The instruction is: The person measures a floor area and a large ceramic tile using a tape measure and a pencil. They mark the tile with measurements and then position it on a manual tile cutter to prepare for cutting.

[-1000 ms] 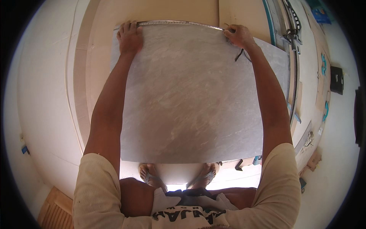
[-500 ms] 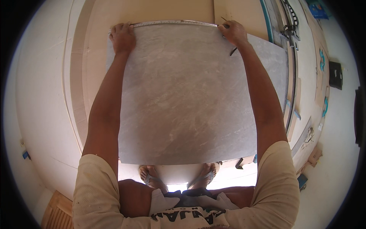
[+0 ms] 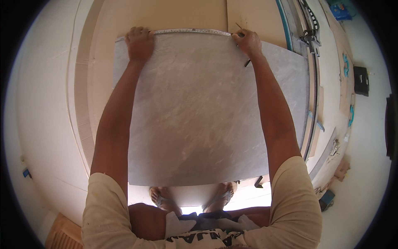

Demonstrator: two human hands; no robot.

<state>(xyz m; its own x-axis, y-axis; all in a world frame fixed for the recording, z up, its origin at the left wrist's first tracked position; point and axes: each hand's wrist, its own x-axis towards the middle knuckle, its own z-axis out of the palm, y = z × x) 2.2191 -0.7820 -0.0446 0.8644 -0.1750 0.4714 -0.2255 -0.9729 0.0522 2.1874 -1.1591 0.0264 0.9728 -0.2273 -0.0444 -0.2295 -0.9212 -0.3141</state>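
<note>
A large grey stone-look tile (image 3: 199,108) lies in front of me. Along its far edge stretches the silver blade of a tape measure (image 3: 192,30), with graduation marks showing. My left hand (image 3: 139,45) is closed over the far edge near the left corner, with the blade running out from its fingers. The blade's tip is hidden there. At the other end my right hand (image 3: 248,43) grips the tape measure, whose dark body is mostly covered by the fingers. A thin pencil-like stick (image 3: 239,25) pokes up from that hand, and a short black strap-like piece (image 3: 247,63) shows below it.
Brown cardboard (image 3: 178,14) lies under and beyond the tile. On the right runs a long metal rail tool (image 3: 311,41). Further right are a black case (image 3: 361,81) and teal handles (image 3: 345,65). My sandalled feet (image 3: 163,197) stand by the tile's near edge.
My left hand has shifted right along the far edge, away from the corner. The right hand stays near the same spot on the tile. The whole view has shifted slightly.
</note>
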